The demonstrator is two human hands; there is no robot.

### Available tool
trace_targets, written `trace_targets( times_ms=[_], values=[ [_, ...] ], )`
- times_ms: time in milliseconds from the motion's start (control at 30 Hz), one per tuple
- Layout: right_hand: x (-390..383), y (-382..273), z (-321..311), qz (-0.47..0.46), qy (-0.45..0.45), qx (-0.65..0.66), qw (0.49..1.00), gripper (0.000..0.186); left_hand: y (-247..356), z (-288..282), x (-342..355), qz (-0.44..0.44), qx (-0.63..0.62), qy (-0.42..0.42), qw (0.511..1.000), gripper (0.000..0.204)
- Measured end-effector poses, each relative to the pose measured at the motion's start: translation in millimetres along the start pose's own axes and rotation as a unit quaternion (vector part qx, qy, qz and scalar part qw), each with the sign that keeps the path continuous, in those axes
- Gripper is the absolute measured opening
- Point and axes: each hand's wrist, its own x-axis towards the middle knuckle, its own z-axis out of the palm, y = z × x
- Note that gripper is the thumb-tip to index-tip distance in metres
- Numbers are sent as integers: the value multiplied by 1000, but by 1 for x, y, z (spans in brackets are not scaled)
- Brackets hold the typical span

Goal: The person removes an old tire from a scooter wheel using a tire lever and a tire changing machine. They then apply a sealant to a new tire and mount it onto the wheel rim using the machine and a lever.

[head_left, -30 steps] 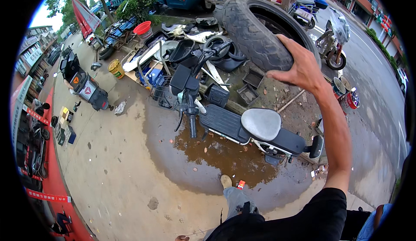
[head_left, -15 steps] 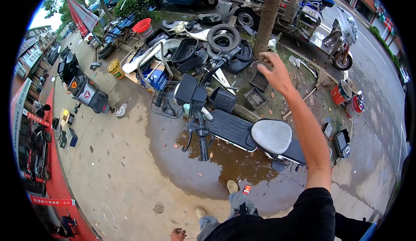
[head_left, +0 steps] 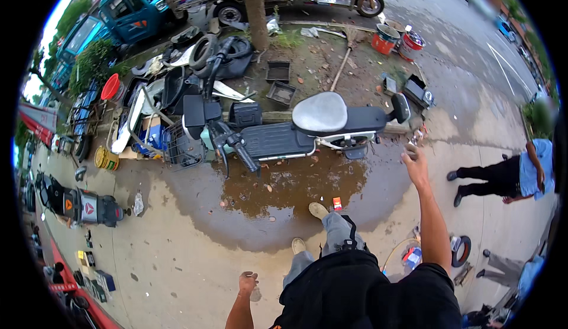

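Pale concrete (head_left: 201,282) spreads under this outdoor scene, darkened by a broad brown puddle (head_left: 296,190), with a strip of bare earth (head_left: 322,63) and a grey road (head_left: 449,45) beyond. I count two bare hands on my feed. Between the puddle and the earth I have one upright scooter (head_left: 269,140), its handlebars to the left; the right hand (head_left: 416,164) hangs in front of its tail end, fingers loosely bent, thumb a little apart, nothing seen in them. Low down, the left hand (head_left: 247,283) is half spread over the concrete, with nothing visible in it either. One tyre (head_left: 195,60) leans on the heap of parts (head_left: 173,86) past the handlebars, and one dark ring (head_left: 239,44) lies just behind it, too covered for me to say whether it is another. I also count two square black trays, the nearer tray (head_left: 281,94) just below the other, two red buckets (head_left: 385,42) by the road, one yellow bucket (head_left: 106,159) and one red basin (head_left: 110,86). At right are two bystanders (head_left: 535,166), one blurred at the head, the other cut off by the dark rim. Both palms are turned from me.
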Motion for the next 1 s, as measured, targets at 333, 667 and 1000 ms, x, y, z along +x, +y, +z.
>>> trace_targets(
  times_ms=[333,667,1000],
  values=[
    [-381,188,-79,245,-10,-105,964,51,74,25,56,85,101,-104,986,32],
    [-579,319,-135,417,107,-13,903,52,145,237,-63,191,402,-182,877,32],
    [-669,452,-238,523,214,108,818,50,183,498,-202,276,462,-264,800,30]
  ],
)
